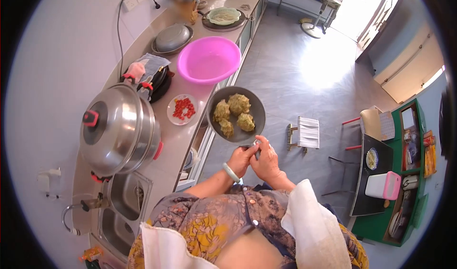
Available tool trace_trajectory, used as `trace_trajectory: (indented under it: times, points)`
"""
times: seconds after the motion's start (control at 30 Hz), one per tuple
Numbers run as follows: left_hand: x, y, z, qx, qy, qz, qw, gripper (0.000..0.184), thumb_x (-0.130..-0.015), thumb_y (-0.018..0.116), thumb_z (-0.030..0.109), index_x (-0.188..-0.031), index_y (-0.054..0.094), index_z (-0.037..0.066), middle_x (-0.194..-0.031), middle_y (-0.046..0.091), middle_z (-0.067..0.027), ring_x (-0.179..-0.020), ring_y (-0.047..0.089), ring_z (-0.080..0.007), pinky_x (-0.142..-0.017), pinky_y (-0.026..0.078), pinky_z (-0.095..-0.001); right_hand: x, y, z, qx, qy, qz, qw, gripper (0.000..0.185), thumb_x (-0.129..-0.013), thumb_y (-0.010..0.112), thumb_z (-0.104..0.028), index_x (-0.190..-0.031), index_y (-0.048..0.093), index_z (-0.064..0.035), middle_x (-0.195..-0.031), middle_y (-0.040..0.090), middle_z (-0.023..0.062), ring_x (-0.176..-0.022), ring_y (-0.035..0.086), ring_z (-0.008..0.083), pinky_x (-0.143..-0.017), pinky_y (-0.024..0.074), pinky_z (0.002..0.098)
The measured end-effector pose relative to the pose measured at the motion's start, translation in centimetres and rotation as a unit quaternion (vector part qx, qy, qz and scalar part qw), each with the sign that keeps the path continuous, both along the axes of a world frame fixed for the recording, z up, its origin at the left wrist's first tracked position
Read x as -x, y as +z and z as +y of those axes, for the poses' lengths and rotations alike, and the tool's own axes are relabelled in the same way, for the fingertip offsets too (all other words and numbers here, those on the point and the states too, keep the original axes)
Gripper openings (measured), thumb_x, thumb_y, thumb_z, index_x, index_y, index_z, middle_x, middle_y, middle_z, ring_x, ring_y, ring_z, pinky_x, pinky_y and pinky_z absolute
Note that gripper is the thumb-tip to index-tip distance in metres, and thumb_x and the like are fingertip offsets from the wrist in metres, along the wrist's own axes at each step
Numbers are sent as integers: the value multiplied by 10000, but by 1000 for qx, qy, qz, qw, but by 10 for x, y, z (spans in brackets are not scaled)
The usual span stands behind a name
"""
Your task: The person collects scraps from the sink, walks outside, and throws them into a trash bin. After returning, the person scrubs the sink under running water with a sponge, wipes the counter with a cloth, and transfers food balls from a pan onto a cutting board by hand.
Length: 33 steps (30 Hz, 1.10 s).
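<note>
A dark grey frying pan point(244, 134) is held out in front of my body, beyond the counter's edge and over the floor. Several lumpy greenish-yellow clumps of food point(239, 104) lie inside it. My left hand point(241, 159), with a pale bangle at the wrist, is closed at the pan's near side, where the handle is mostly covered by fingers. Beside it my right hand point(266, 162) is closed there too, a finger reaching up near the rim. Left of the pan, on the counter, stands a white plate point(172, 117) of small red pieces point(183, 108).
A pink basin point(209, 81) stands at the counter's edge, near a big steel steamer pot point(112, 131) and a double sink point(119, 226). Farther back are a lidded pan point(172, 38) and a green basket point(223, 16). A white stool point(308, 132) stands on the floor, right.
</note>
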<state>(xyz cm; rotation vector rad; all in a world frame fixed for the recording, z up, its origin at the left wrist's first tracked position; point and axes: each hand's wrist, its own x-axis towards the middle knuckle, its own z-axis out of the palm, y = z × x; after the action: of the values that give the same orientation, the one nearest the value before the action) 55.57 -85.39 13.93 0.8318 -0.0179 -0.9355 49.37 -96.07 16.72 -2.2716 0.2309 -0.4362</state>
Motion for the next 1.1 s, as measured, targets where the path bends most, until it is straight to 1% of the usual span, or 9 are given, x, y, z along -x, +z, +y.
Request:
trace_trajectory:
  times: [0.03,0.33,0.43,0.53,0.57,0.7,0.77,0.93,1.1]
  points:
    - [-16,2,-14,-13,2,-14,1000,228,-965,584,212,-1079,622,18,-979,651,-28,-858,603,-85,-734,477,-220,-15,7,-10,11,-6,-4,1000,568,-758,637,-40,-1286,426,-29,-1019,617,192,-976,589,381,-848,467,461]
    - [-159,18,-117,-67,-76,-27,995,229,-947,605,203,-1011,633,-15,-957,657,-47,-850,611,-106,-734,495,-237,-131,19,-94,49,-53,-56,996,666,-765,636,-38,-1365,355,26,-1178,565,234,-1015,568,396,-890,450,472]
    - [-195,4,-146,-38,-84,-37,995,214,-953,585,175,-1014,614,-28,-972,652,-63,-830,611,-113,-718,506,-240,-161,26,-129,0,-6,23,1000,683,-767,665,-51,-1378,367,13,-1143,594,213,-1000,585,373,-891,462,463]
    - [-229,9,-175,-21,-48,7,999,197,-962,567,169,-1020,577,-18,-964,640,-70,-792,612,-125,-691,518,-246,-193,46,-173,-55,70,83,993,639,-785,688,-72,-1358,411,-6,-1045,632,178,-928,625,327,-850,500,425]
    - [-241,15,-183,-25,-31,32,999,190,-966,561,171,-1019,563,-11,-957,635,-71,-779,613,-129,-681,522,-248,-203,44,-189,-140,60,84,985,530,-817,677,-66,-1307,479,-14,-958,655,144,-826,658,242,-763,540,364]
    - [-301,7,-211,-56,-39,50,996,139,-986,528,176,-965,493,43,-818,539,-30,-670,542,-105,-574,481,-235,-250,33,-290,-202,-4,23,979,334,-894,588,-57,-1219,542,6,-887,652,101,-751,643,143,-697,543,291]
    - [-330,15,-232,-67,19,49,996,137,-986,528,176,-967,487,47,-793,512,-19,-636,507,-90,-541,449,-227,-290,16,-354,-274,-49,25,960,262,-925,549,-66,-1175,567,13,-849,646,76,-738,632,112,-682,539,268]
    - [-368,25,-265,-62,119,30,990,157,-957,593,175,-975,477,71,-742,489,3,-594,490,-76,-507,425,-225,-376,15,-455,-206,-3,165,965,250,-939,524,-126,-1131,591,19,-822,643,77,-736,633,129,-680,534,274]
    - [-399,43,-283,-95,185,17,978,191,-925,641,160,-977,476,78,-697,486,8,-566,493,-73,-482,425,-230,-475,-40,-495,-153,133,266,942,304,-892,550,-163,-1135,611,9,-867,668,98,-795,656,166,-740,520,312]
